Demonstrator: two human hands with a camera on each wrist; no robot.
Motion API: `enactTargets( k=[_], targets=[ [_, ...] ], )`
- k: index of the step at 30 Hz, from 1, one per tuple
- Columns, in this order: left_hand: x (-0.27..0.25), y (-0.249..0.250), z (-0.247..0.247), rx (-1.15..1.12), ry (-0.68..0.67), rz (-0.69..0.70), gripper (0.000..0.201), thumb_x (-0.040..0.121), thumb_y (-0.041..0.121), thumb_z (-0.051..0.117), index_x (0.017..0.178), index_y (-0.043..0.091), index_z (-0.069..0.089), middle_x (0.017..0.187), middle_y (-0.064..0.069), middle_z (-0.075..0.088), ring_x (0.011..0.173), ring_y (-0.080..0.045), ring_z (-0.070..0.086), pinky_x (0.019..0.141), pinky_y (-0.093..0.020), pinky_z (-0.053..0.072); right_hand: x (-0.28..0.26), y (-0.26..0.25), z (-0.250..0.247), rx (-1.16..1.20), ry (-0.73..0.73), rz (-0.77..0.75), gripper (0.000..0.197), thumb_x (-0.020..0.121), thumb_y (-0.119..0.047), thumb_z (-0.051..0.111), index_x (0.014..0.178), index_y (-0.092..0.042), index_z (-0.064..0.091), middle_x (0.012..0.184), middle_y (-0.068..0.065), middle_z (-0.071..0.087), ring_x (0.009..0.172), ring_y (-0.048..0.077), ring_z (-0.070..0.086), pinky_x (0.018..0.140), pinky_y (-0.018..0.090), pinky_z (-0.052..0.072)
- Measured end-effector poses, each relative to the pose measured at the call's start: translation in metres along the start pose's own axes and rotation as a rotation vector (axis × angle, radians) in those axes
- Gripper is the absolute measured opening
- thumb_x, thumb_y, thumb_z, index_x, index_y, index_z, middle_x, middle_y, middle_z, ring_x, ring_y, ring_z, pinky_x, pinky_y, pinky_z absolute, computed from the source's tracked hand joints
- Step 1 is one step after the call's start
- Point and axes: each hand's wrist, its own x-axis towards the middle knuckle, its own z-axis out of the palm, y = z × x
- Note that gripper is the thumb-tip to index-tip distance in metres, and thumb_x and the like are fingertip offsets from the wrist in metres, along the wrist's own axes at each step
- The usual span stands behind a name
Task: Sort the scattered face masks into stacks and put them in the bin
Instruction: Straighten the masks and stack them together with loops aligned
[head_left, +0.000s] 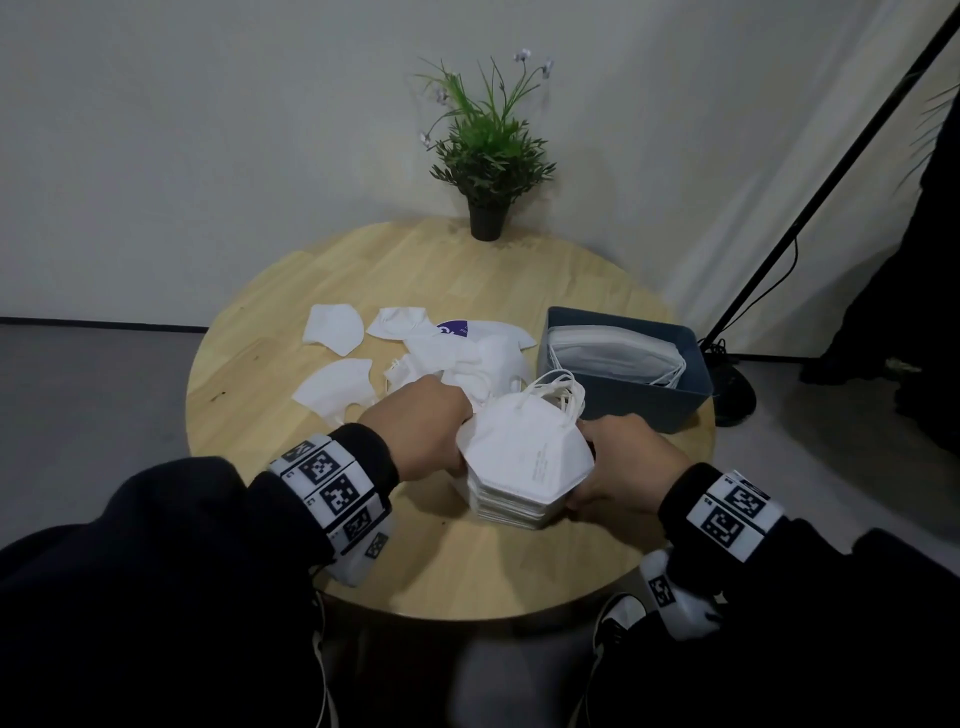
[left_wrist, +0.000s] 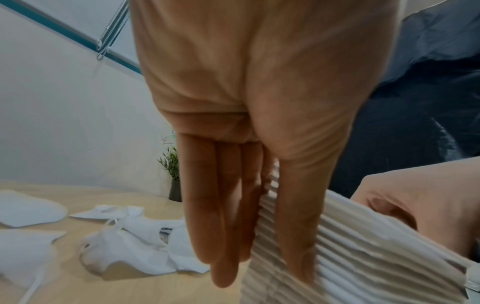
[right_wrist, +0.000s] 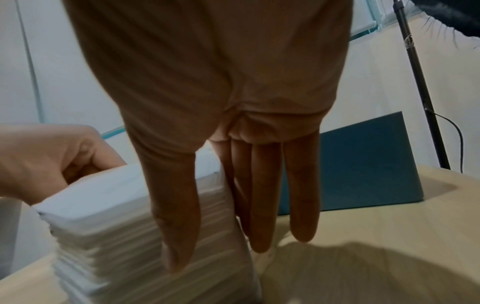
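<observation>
From the head camera, a thick stack of white masks (head_left: 527, 460) sits on the near part of the round wooden table (head_left: 270, 291), squeezed between the left hand (head_left: 421, 426) and the right hand (head_left: 621, 460), which press on its opposite sides. Right of the stack and a little farther off stands a blue-grey bin (head_left: 649, 405), with a row of white masks (head_left: 613, 353) standing on edge inside it. Loose masks (head_left: 335, 330) lie scattered at the table's centre and left, some piled over a purple-printed packet (head_left: 453, 329). A potted plant (head_left: 485, 150) stands at the far edge.

In the left wrist view, the left hand's (left_wrist: 249, 144) fingers (left_wrist: 202, 216) run straight down the stack's (left_wrist: 350, 246) layered edge with the thumb on its near face; the right hand (left_wrist: 428, 211) holds the other side. Loose masks (left_wrist: 135, 242) lie to the left.

In the right wrist view, the right hand (right_wrist: 221, 123) has straight fingers (right_wrist: 301, 195) flat against the stack (right_wrist: 130, 216), thumb across its layers; the bin's (right_wrist: 363, 160) wall rises just beyond.
</observation>
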Motion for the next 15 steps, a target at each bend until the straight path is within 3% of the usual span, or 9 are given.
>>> enactTargets(
  k=[1, 3, 5, 7, 9, 11, 15],
  targets=[
    [0.0, -0.001, 0.0, 0.011, -0.009, -0.001, 0.032, 0.075, 0.033, 0.086, 0.071, 0.025, 0.056, 0.077, 0.0, 0.064, 0.077, -0.022, 0.063, 0.05, -0.027, 0.031, 0.001, 0.001, 0.002, 0.009, -0.012, 0.003, 0.043, 0.06, -0.038, 0.092, 0.095, -0.024, 0.07, 0.083, -0.009, 0.07, 0.068, 0.006, 0.059, 0.058, 0.022, 0.048],
    [0.0, -0.001, 0.002, 0.024, -0.046, 0.007, 0.027, 0.076, 0.028, 0.086, 0.09, 0.022, 0.063, 0.089, 0.0, 0.067, 0.082, -0.02, 0.061, 0.051, -0.025, 0.03, 0.002, 0.004, 0.008, 0.041, -0.052, 0.005, 0.041, 0.059, -0.031, 0.094, 0.088, -0.029, 0.065, 0.075, -0.015, 0.064, 0.06, 0.0, 0.059, 0.05, 0.012, 0.039],
    [0.001, -0.001, 0.007, 0.02, -0.088, 0.012, 0.037, 0.076, 0.02, 0.086, 0.105, 0.022, 0.064, 0.097, -0.001, 0.068, 0.083, -0.019, 0.057, 0.052, -0.023, 0.031, 0.004, 0.004, 0.015, 0.097, -0.095, 0.029, 0.038, 0.056, -0.024, 0.095, 0.077, -0.032, 0.064, 0.07, -0.017, 0.062, 0.055, -0.004, 0.059, 0.045, 0.008, 0.036],
    [0.004, 0.0, 0.01, 0.025, -0.124, 0.011, 0.028, 0.076, 0.017, 0.085, 0.097, 0.021, 0.066, 0.089, -0.001, 0.067, 0.081, -0.02, 0.059, 0.053, -0.025, 0.034, 0.01, 0.004, 0.021, 0.021, -0.075, 0.032, 0.037, 0.056, -0.033, 0.093, 0.075, -0.031, 0.062, 0.074, -0.014, 0.062, 0.061, 0.002, 0.056, 0.052, 0.015, 0.038],
    [0.009, 0.0, 0.012, 0.023, -0.13, -0.015, 0.018, 0.076, 0.017, 0.082, 0.077, 0.02, 0.064, 0.074, 0.001, 0.065, 0.072, -0.02, 0.062, 0.052, -0.026, 0.038, 0.014, 0.004, 0.022, -0.03, -0.032, 0.019, 0.035, 0.061, -0.037, 0.091, 0.077, -0.032, 0.06, 0.072, -0.013, 0.055, 0.071, 0.011, 0.054, 0.059, 0.022, 0.038],
    [0.012, -0.001, 0.012, -0.008, -0.129, -0.044, 0.021, 0.076, 0.015, 0.081, 0.066, 0.018, 0.062, 0.065, 0.0, 0.065, 0.062, -0.018, 0.063, 0.052, -0.026, 0.044, 0.015, 0.003, 0.02, -0.053, -0.011, -0.003, 0.033, 0.065, -0.039, 0.089, 0.083, -0.032, 0.062, 0.072, -0.015, 0.05, 0.072, 0.011, 0.05, 0.062, 0.023, 0.037],
    [0.014, -0.004, 0.012, -0.04, -0.144, -0.072, 0.009, 0.079, 0.011, 0.08, 0.077, 0.011, 0.071, 0.065, -0.005, 0.072, 0.058, -0.019, 0.073, 0.054, -0.03, 0.057, 0.012, 0.001, 0.017, -0.054, -0.007, -0.016, 0.029, 0.069, -0.037, 0.088, 0.084, -0.03, 0.065, 0.07, -0.016, 0.049, 0.063, 0.006, 0.044, 0.06, 0.021, 0.036]
  ],
)
